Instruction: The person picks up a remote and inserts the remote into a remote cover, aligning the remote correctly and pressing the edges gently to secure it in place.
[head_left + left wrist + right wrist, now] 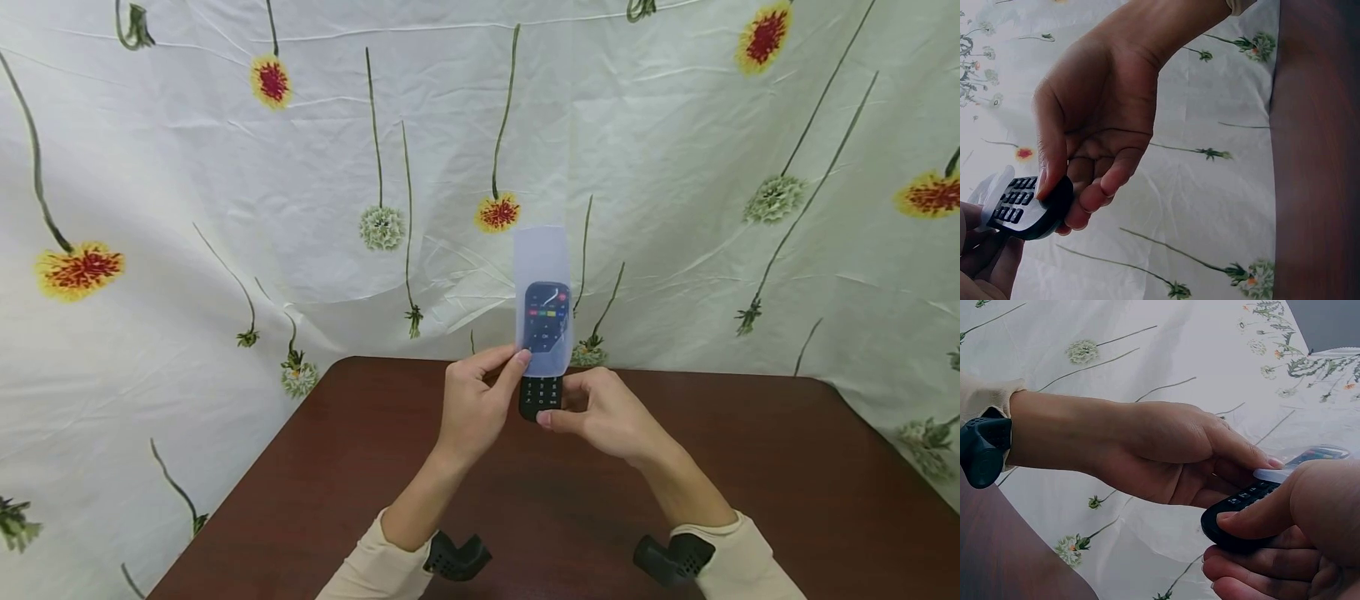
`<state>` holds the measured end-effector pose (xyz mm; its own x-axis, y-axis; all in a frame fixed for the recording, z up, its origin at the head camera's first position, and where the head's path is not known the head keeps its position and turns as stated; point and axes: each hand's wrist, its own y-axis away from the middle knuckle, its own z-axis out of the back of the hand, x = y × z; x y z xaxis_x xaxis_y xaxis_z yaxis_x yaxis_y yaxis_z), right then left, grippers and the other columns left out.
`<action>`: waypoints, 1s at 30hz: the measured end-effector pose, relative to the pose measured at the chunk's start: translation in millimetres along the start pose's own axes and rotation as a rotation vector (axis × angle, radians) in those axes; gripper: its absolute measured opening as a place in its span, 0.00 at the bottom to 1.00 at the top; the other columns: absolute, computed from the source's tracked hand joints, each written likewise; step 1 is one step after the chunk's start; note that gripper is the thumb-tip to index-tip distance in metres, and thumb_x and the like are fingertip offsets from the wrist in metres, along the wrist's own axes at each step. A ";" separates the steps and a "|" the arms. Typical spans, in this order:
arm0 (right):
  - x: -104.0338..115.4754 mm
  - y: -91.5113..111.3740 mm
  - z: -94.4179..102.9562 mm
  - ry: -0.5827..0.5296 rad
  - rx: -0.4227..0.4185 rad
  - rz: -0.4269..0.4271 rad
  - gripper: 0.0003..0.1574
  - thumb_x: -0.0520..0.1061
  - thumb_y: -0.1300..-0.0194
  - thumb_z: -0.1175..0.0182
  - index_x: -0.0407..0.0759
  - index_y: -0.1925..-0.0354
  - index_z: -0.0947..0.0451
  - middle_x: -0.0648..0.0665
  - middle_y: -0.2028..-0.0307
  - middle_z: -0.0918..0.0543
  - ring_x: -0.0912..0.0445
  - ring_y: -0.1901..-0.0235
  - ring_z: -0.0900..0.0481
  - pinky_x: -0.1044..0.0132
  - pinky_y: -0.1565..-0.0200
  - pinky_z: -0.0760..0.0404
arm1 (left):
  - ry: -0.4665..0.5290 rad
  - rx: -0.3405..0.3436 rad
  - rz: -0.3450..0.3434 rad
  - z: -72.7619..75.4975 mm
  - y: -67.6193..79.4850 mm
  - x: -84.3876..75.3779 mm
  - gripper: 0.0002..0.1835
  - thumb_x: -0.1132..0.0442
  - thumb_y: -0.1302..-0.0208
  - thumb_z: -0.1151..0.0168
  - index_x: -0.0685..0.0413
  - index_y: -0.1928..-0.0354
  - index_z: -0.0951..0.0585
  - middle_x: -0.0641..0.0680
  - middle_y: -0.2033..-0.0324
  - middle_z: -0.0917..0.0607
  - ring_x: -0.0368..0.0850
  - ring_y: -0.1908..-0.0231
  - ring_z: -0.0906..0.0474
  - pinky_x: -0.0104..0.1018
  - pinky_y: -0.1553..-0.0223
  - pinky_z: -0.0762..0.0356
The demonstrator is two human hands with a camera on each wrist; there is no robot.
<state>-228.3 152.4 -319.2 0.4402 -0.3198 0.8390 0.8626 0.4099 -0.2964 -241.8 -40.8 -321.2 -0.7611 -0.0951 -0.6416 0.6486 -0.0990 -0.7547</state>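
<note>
A black remote control (541,400) is held upright above the table, with its upper part inside a translucent silicone-like sleeve (540,258). Number keys at its lower end stick out of the sleeve, while coloured buttons show through it. My left hand (480,400) pinches the sleeve's lower left edge, thumb in front. From the right, my right hand (611,417) grips the bared bottom end, its thumb on the front face. In the left wrist view the right hand (1100,119) has its thumb on the remote's end. The right wrist view shows the left hand (1160,444) at the sleeve's rim.
A dark reddish-brown table (360,500) lies beneath both hands. Behind and beside it hangs a white cloth (660,208) printed with flowers. Each wrist carries a black camera mount (457,557) over a cream cuff (390,562).
</note>
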 end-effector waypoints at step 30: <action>3.7 2.3 4.0 0.064 -0.078 0.008 0.30 0.45 0.33 0.28 0.38 0.37 0.20 0.44 0.48 0.13 0.50 0.49 0.14 0.50 0.48 0.18 | 0.137 -0.091 0.072 0.8 1.6 -0.7 0.12 0.67 0.30 0.32 0.69 0.50 0.13 0.58 0.57 0.10 0.49 0.57 0.12 0.40 0.56 0.14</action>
<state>-225.7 155.6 -315.0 0.4603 -0.3718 0.8062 0.8746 0.3458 -0.3399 -240.2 -41.7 -321.8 -0.7110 0.0377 -0.7022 0.7025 -0.0064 -0.7117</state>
